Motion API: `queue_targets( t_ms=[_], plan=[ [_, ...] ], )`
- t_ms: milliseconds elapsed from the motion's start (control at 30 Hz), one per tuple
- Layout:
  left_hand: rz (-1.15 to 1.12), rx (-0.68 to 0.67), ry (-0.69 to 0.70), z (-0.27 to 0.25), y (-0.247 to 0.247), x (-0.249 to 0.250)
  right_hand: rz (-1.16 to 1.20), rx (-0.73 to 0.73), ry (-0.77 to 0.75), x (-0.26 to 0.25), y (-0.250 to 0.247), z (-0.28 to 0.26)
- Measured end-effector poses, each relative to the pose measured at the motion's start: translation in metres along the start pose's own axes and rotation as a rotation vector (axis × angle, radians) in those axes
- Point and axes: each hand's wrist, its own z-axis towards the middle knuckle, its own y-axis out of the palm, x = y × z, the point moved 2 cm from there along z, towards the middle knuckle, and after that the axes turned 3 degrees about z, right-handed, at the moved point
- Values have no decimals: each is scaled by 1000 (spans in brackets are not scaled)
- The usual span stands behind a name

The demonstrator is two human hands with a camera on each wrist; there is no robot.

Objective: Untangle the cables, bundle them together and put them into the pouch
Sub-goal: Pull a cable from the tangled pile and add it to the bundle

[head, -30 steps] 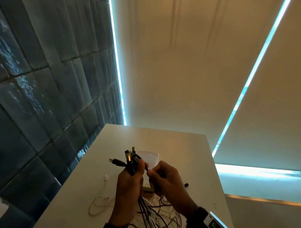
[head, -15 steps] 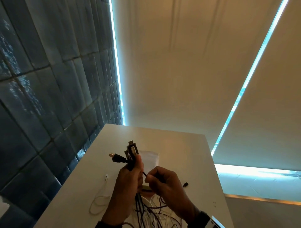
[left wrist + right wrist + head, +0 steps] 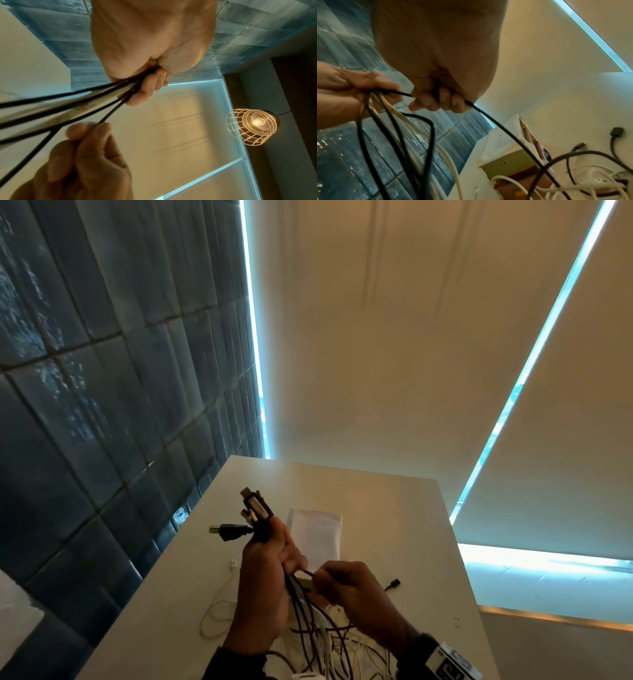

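Dark glazed tiles [image 3: 102, 405] and pale roller blinds [image 3: 376, 337] rise behind the white table [image 3: 394, 508] where we work. We hold the bundle of cables [image 3: 301, 604] above the table's near half: our left hand [image 3: 263, 583] grips the bundle in a closed fist, with the plug ends [image 3: 255, 510] fanning out of the fist toward twelve o'clock and one USB plug [image 3: 224, 532] pointing to nine. At three o'clock from that fist, our right hand [image 3: 349, 590] pinches a single black cable [image 3: 496, 124] and curls its fingers around it; the strand runs between both hands. Below them, loose black and white cables [image 3: 342, 648] lie tangled on the table. The white pouch [image 3: 315, 534] lies flat at twelve o'clock, just beyond our hands. A thin white cable [image 3: 219, 604] loops at nine o'clock, and a small black plug [image 3: 394, 583] rests at three.
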Motion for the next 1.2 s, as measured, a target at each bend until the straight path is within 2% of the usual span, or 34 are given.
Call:
queue_targets(
  t_ms=[200, 367, 500, 667, 800, 933, 1000, 1133, 1200],
  plan=[
    [-29, 1, 97, 4, -17, 10, -270, -13, -14, 50, 1, 7],
    [-34, 21, 103, 7, -39, 13, -391, 21, 88, 83, 4, 12],
    [82, 27, 8, 2, -41, 3, -318, 128, 110, 71, 2, 20],
    [190, 53, -89, -1, -33, -8, 21, 226, -11, 12, 0, 20],
    [160, -8, -176, -6, -21, -3, 163, 78, -174, -29, 0, 10],
    [-34, -157, -299, -10, -4, 5, 245, -67, -195, -38, -1, 4],
    [-110, -219, -295, -5, -1, 6, 213, -72, -215, -32, -5, 4],
    [-199, -221, -194, 7, 1, 7, 132, -23, -146, -19, -13, 7],
    [-217, -237, -151, 10, 5, 9, 115, -42, -137, -16, -13, 9]
  ],
)
